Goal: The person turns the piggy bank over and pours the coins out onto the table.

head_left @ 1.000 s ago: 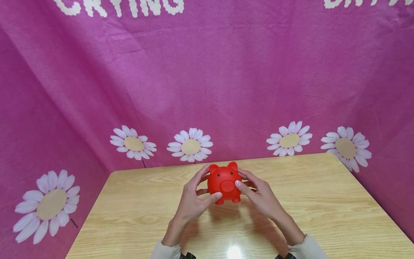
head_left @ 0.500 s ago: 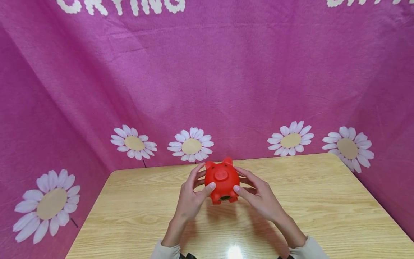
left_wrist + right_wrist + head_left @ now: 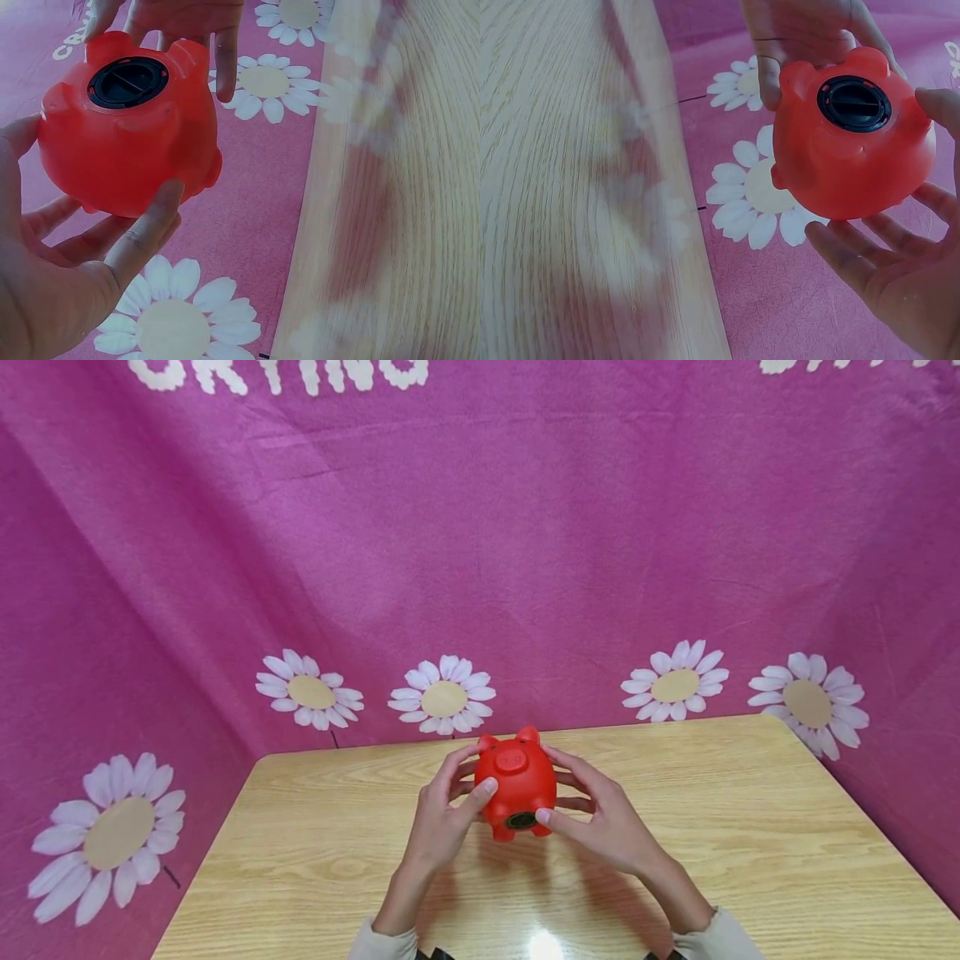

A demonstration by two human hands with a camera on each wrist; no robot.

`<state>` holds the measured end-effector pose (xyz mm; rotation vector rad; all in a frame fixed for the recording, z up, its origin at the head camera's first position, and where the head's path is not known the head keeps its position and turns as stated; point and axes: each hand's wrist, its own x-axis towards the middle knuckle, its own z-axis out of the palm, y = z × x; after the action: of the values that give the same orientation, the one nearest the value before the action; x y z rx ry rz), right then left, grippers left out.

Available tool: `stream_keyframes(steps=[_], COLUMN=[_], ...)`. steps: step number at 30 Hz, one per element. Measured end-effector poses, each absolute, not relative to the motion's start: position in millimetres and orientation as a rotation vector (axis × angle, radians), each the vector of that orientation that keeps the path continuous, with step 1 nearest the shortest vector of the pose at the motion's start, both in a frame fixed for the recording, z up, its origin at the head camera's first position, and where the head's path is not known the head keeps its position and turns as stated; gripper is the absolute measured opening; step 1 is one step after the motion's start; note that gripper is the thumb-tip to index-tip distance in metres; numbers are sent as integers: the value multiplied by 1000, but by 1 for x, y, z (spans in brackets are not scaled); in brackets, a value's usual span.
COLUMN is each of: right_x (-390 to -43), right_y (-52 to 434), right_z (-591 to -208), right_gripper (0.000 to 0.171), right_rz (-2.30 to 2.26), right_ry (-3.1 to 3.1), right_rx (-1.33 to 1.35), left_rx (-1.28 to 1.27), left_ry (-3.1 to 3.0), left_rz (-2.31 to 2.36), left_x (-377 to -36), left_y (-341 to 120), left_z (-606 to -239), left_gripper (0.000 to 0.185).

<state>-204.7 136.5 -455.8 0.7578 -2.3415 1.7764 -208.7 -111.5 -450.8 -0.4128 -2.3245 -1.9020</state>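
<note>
Between both hands is a round red piggy bank [image 3: 517, 781], tipped back so its snout points upward and its underside faces me. A black round plug [image 3: 129, 82] sits in its belly among the short feet, clear in both wrist views. My left hand [image 3: 442, 814] grips the bank's left side, thumb on the front and fingers curled behind. On the other side my right hand [image 3: 607, 818] holds it, the thumb at the lower right foot beside the plug. In the head view the bank is held over the wooden table, with its shadow below.
The pale wooden table [image 3: 315, 860] has rounded far corners and a bright light reflection near its front. A pink cloth [image 3: 480, 543] with printed daisies and white letters hangs behind it and along both sides.
The piggy bank has tipped back between the hands, its snout turning upward and the black plug coming into sight. The right thumb has slid down from the snout to a foot.
</note>
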Motion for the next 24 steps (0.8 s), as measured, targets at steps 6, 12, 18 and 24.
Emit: stream_keyframes(steps=[6,12,18,24], right_x=[-205,-206,-205,-203], right_y=[136,136,136,134], right_z=[-455,-456,-455,-453], right_gripper=[69,63,58,53], right_rz=[1752,1783,1783,1779], right_ry=[-2307,-2291,-2289,-2317], right_rx=[726,679,630,600], left_rx=[-512,-567,-658,-771], left_ry=[-2291,-2297,-2301,-2293], left_rz=[-1806,-1819,-1746,-1645], left_x=[-206,-202,-202,-203], left_y=[-111,-110,-109,-109], left_z=[-449,-447,-447,-448], left_gripper=[53,66,78,78])
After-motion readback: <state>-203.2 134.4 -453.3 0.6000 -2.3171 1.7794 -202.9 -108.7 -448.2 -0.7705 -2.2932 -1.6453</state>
